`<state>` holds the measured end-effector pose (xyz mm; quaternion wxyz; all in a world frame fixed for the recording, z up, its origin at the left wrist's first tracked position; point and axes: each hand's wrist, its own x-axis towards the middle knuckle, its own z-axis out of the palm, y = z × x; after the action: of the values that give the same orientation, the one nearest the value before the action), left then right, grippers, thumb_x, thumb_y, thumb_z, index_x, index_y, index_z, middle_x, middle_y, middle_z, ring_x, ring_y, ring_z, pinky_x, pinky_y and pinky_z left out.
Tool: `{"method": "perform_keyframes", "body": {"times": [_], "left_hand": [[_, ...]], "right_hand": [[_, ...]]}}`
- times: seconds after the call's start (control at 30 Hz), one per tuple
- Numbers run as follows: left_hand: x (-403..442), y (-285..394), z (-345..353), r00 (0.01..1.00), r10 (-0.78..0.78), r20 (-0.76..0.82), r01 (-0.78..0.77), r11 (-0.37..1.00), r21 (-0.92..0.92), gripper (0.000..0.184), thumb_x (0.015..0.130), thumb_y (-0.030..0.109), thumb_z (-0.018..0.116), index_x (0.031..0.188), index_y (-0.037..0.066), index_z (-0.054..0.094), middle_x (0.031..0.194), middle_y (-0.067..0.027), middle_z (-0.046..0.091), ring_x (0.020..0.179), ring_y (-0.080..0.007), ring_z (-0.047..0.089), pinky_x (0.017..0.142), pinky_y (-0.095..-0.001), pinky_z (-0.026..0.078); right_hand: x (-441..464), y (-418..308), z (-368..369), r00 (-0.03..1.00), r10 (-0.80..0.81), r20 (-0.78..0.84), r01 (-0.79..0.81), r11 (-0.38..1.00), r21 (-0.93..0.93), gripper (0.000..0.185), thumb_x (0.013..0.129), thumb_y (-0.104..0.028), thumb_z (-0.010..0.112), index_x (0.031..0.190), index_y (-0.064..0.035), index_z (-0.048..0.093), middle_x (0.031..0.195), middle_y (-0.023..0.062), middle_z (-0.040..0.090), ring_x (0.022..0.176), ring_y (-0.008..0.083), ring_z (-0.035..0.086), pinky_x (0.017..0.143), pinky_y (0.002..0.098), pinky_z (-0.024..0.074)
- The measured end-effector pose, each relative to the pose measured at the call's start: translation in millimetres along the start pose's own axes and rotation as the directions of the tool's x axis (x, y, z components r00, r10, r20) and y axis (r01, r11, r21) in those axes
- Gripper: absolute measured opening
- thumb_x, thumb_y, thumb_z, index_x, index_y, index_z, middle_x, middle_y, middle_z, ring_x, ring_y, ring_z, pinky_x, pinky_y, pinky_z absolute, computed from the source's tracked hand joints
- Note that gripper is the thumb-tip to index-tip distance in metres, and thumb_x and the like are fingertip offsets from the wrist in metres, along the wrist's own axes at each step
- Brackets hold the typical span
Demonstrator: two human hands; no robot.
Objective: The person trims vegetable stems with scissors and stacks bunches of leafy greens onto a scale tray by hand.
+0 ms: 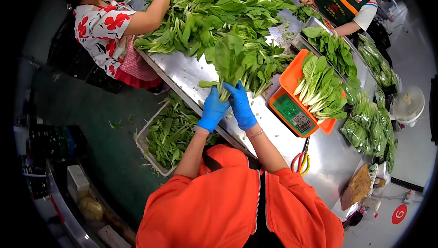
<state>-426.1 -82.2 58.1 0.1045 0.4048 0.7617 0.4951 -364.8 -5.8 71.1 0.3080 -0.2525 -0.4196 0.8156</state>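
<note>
Mainly, a long, shiny metal table (324, 175) fills the middle, its far half heaped with a broad pile of loose leafy greens (214, 6). Below its left edge, a pale rectangular plastic crate (139, 139) holds loose green leaves and stems, some poking over the rim. Clear plastic bags packed with greens (365, 129) lie along the right side. Near them, an orange digital scale with a green display (294, 115) carries an orange plastic tray (290, 75), which holds pale-stemmed greens laid side by side. Just beyond it, another batch of greens (335, 47) lies near a co-worker in a dark green apron (340, 4); a second co-worker in a red-and-white patterned top (102, 29) reaches into the pile.

Between pile and crate, above the table's near edge, the blue-gloved left hand (213, 110) and blue-gloved right hand (241, 106) grasp a fanned green leafy bunch (228, 61), fingers closed around its stem end, leaves pointing away. Red-and-yellow-handled scissors (301, 162) lie below the scale.
</note>
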Motion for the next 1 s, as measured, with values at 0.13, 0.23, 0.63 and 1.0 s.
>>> {"method": "perform_keyframes", "body": {"times": [0.13, 0.23, 0.63, 1.0], "left_hand": [[-2.9, -2.3, -11.6, 0.956, -0.163, 0.245, 0.277, 0.776, -0.566, 0.048, 0.076, 0.026, 0.061, 0.111, -0.001, 0.043, 0.097, -0.0099, 0.056, 0.086, -0.0139, 0.052, 0.074, -0.0268, 0.042], [-4.8, 12.4, -25.8, 0.938, -0.266, 0.221, 0.345, 0.773, -0.532, 0.035, 0.079, 0.022, 0.058, 0.104, -0.001, 0.050, 0.093, -0.0086, 0.058, 0.083, -0.0114, 0.052, 0.071, -0.0243, 0.042], [-43.9, 33.9, -12.0, 0.957, -0.240, -0.162, 0.177, 0.929, -0.326, 0.027, 0.085, 0.020, 0.049, 0.098, -0.002, 0.055, 0.078, -0.0046, 0.058, 0.068, -0.0087, 0.053, 0.060, -0.0227, 0.044], [-89.0, 52.4, -35.6, 0.882, -0.464, -0.080, 0.163, 0.460, -0.873, 0.025, 0.088, 0.019, 0.042, 0.103, 0.002, 0.051, 0.080, -0.0039, 0.055, 0.072, -0.0117, 0.054, 0.065, -0.0250, 0.047]], "right_hand": [[-0.8, -1.8, -10.4, 1.000, 0.008, 0.002, -0.008, 0.987, 0.162, 0.027, 0.075, -0.011, 0.058, 0.100, -0.0026, 0.052, 0.093, 0.0037, 0.057, 0.084, 0.0117, 0.053, 0.076, 0.0256, 0.0407], [-6.0, 0.9, -12.2, 0.999, 0.031, 0.016, -0.034, 0.970, 0.240, 0.026, 0.074, -0.007, 0.058, 0.099, -0.0017, 0.051, 0.094, 0.0043, 0.056, 0.085, 0.0121, 0.053, 0.076, 0.0257, 0.0404], [-38.7, -2.3, -15.1, 0.999, -0.003, -0.043, 0.016, 0.952, 0.305, 0.033, 0.073, -0.005, 0.057, 0.103, -0.0019, 0.047, 0.094, 0.0052, 0.054, 0.082, 0.0148, 0.052, 0.074, 0.0269, 0.0420], [-57.5, -9.5, -33.2, 0.942, 0.228, 0.248, -0.333, 0.522, 0.785, 0.029, 0.076, -0.018, 0.057, 0.097, 0.0000, 0.047, 0.083, 0.0117, 0.054, 0.074, 0.0230, 0.054, 0.069, 0.0338, 0.0468]]}}
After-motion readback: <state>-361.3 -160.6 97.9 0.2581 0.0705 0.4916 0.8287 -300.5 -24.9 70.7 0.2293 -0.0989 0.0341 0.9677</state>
